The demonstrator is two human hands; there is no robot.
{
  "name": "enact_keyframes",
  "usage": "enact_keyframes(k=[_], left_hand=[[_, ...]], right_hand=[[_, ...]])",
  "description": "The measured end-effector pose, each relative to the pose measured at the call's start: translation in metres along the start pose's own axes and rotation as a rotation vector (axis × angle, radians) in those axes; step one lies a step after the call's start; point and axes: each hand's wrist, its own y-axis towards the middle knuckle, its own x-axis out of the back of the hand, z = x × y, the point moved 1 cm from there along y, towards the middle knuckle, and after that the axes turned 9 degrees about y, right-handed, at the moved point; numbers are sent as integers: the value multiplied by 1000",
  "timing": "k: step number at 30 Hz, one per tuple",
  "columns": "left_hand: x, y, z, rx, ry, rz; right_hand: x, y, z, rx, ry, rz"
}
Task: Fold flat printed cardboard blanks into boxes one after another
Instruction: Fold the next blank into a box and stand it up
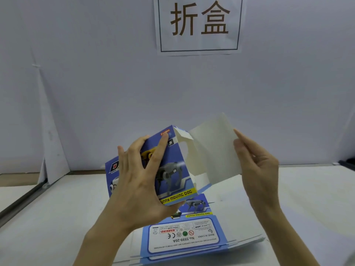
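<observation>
A half-formed blue printed box (172, 175) with a robot dog picture is held up above the table. My left hand (140, 181) grips its printed body from the left, fingers spread over the front and thumb underneath. My right hand (257, 166) pinches the right edge of the box's large white end flap (215, 150), which stands open to the right. A smaller side flap is bent inward at the box's open end. Below, a stack of flat printed blanks (184, 237) lies on the table.
The white table (297, 204) runs to a white back wall with a paper sign (198, 24) bearing two characters. A metal rail (23, 200) borders the table at the left. A dark object (347, 164) sits at the far right edge.
</observation>
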Motion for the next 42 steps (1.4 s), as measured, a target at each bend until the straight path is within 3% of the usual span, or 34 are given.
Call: enact_keyframes(k=[3,6,9,11,13,15,20,24,26,32,34,39,42], left_hand=[[-2,1,4,-36,36,1],[-6,0,2,-65,45,35],[-10,1,3,-78,117,28],[-8,2,8,-64,158,12],[-5,4,13,-38,139,1],[-4,4,14,-54,115,13],[-6,0,6,-64,-21,29],[-8,-1,-2,-75,-57,12],[-9,-2,-6,-82,-78,17],[-9,0,-7,-140,-10,4],[-7,1,-2,-131,2,-7],[-6,1,1,-70,15,53],[-2,1,3,-40,-10,20]], right_hand=[[-4,3,6,-498,512,148],[-7,1,8,-608,626,315],[-10,-4,2,-554,431,340],[-8,-5,-2,-418,291,244],[-5,-2,-4,-348,257,117],[-2,1,-3,-389,292,90],[-2,3,-1,-649,549,313],[0,-1,3,-701,611,530],[-1,-3,6,-742,524,581],[1,-3,-1,-596,70,332],[4,1,-1,-579,39,278],[6,3,2,-499,-42,379],[3,3,0,-392,-72,257]])
